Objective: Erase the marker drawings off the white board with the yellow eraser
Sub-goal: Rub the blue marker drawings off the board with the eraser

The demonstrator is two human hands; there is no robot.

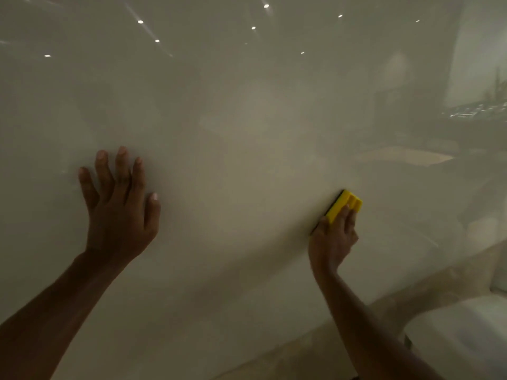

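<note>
The glossy white board [233, 119] fills almost the whole head view and reflects ceiling lights and a room. No marker lines show on the part I can see. My left hand [120, 207] lies flat against the board at lower left, fingers spread and holding nothing. My right hand [333, 239] grips the yellow eraser [344, 205], which has a black pad pressed to the board right of centre. The fingers cover the eraser's lower half.
The board's lower edge [301, 335] runs diagonally across the bottom right. Below it lies a pale floor or ledge, and a white rounded object [461, 333] sits at the lower right corner.
</note>
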